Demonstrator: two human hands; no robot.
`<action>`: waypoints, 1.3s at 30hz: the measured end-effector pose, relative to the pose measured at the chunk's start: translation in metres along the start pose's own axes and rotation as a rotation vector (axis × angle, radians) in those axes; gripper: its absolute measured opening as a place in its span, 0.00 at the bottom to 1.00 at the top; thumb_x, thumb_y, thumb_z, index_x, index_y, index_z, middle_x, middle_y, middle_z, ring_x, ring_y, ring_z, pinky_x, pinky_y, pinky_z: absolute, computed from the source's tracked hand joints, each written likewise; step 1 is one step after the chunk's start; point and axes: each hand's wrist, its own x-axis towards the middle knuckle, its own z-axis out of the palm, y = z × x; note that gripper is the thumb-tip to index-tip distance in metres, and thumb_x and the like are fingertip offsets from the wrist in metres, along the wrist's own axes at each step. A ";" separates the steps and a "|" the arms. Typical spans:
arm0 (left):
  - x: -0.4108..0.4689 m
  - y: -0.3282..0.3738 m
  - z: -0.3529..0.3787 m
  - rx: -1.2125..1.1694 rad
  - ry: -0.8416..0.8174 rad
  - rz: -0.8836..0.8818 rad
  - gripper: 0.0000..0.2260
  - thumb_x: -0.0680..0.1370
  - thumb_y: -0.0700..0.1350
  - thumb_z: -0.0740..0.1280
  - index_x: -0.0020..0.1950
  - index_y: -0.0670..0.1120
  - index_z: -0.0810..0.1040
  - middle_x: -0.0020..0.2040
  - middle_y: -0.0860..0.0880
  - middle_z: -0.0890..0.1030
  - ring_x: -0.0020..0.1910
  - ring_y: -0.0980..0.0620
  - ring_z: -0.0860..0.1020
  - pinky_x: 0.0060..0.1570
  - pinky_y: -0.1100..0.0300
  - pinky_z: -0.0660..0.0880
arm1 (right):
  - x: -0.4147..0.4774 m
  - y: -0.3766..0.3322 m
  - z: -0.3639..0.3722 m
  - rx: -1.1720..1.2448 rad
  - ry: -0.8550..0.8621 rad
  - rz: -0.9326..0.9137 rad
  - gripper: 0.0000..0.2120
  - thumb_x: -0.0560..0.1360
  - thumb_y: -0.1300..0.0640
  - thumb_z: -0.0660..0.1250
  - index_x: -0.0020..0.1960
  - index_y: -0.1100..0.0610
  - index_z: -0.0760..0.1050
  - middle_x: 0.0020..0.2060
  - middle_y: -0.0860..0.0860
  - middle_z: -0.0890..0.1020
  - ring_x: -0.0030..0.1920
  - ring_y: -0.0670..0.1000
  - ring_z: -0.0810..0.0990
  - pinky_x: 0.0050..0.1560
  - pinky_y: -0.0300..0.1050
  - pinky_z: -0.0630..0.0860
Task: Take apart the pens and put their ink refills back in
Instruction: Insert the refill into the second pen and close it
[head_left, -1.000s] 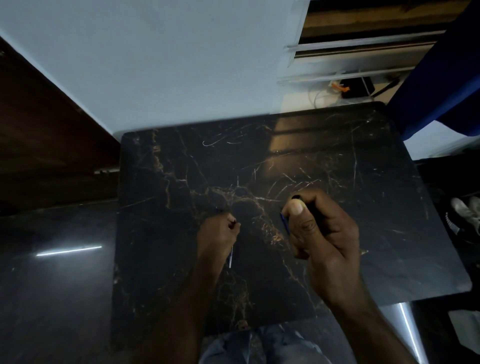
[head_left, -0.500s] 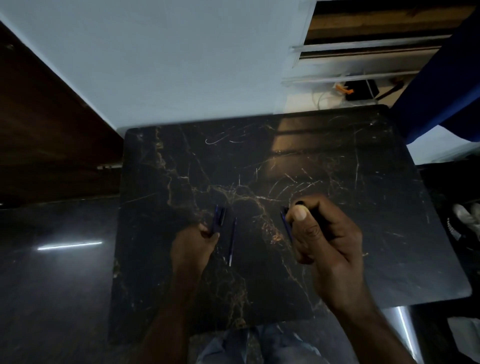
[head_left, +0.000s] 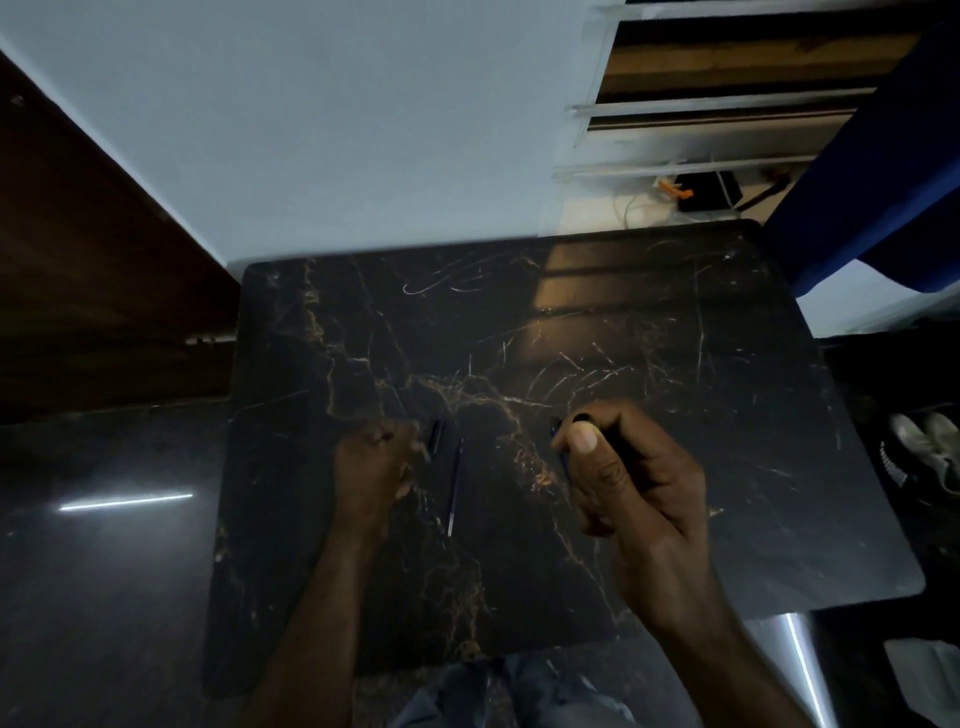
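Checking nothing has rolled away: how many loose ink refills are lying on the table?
1. A thin ink refill lies on the marble table between the hands, just right of the left hand. Others may be hidden inside the closed right hand.

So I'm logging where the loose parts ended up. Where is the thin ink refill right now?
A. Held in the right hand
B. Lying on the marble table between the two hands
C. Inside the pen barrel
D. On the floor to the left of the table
B: the ink refill lies bare on the marble table, between the left hand and the right hand, with neither hand touching it.
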 end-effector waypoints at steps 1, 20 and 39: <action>-0.013 0.022 0.002 -0.196 -0.035 0.081 0.13 0.83 0.44 0.73 0.38 0.50 0.85 0.29 0.55 0.82 0.27 0.60 0.76 0.28 0.63 0.74 | 0.001 0.001 0.000 0.005 0.001 0.004 0.12 0.86 0.47 0.66 0.49 0.54 0.80 0.33 0.40 0.73 0.29 0.40 0.69 0.30 0.35 0.68; -0.117 0.192 0.027 -0.310 -0.313 0.891 0.04 0.81 0.45 0.71 0.47 0.47 0.81 0.35 0.51 0.81 0.24 0.62 0.72 0.28 0.70 0.69 | 0.021 -0.030 0.002 0.050 0.076 -0.216 0.11 0.86 0.58 0.59 0.52 0.60 0.79 0.35 0.38 0.73 0.30 0.40 0.70 0.32 0.35 0.70; -0.114 0.201 0.015 -0.518 -0.718 0.586 0.18 0.82 0.49 0.56 0.63 0.40 0.77 0.41 0.51 0.76 0.30 0.57 0.64 0.27 0.64 0.64 | 0.024 -0.020 0.009 0.159 0.132 -0.156 0.12 0.84 0.56 0.59 0.48 0.58 0.80 0.30 0.42 0.69 0.27 0.44 0.64 0.30 0.39 0.64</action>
